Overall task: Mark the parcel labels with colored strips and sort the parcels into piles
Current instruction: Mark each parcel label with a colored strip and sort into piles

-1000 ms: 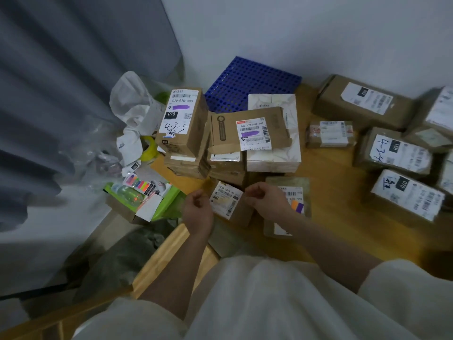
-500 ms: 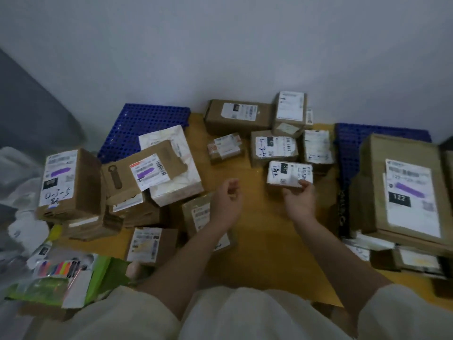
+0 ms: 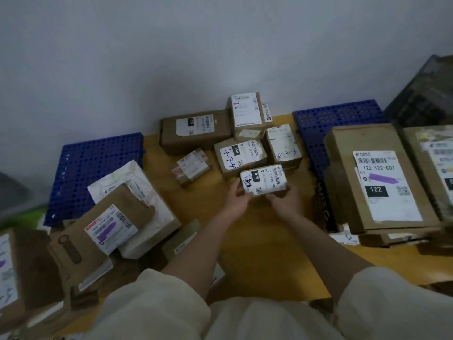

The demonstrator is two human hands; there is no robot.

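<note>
The wooden table top carries three groups of parcels, and what matters for the coming move is how the held parcel lies between them. At 3 o'clock stands the largest thing, a big flat brown cardboard box with a white label reading 122 and a purple strip, on top of a pile. At 9 o'clock lies a second pile, its top piece a brown cardboard envelope with a label marked in purple. At 12 o'clock, against the grey wall, sit the unmarked ones, among them a brown parcel with "4-3" written on its label. Just in front of that group, at the centre, is the small brown parcel wrapped in a white label reading 070. Its long axis runs roughly from 9 to 3 o'clock, slightly tilted. The left hand holds its left end with curled fingers, and the right hand grips its near right edge from below; both touch it. I see no coloured strip on its label, so I judge that marking is the next step. The strips probably are beyond 9 o'clock, out of clear view, so the left hand is nearer to them.
</note>
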